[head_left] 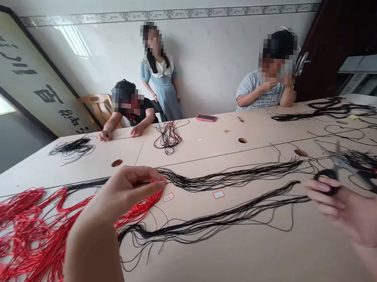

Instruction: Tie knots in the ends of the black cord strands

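Note:
My left hand [131, 186] hovers over the table with its fingers pinched together on a thin red cord at the end of the red cord bundle [23, 224]. My right hand [347, 208] holds black-handled scissors [340, 165], a finger through one loop and the blades pointing up and away. Between my hands lie two long bundles of black cord [231, 179], the nearer bundle [215, 219] curving toward me. Two small white labels [219, 194] lie between them.
The beige table [232, 263] has round holes [242, 140] and more black cord piles [75, 147]. A pink phone [205, 117] lies at the far edge. Two people sit across the table and a third person stands by the wall. A dark door [328, 47] is at right.

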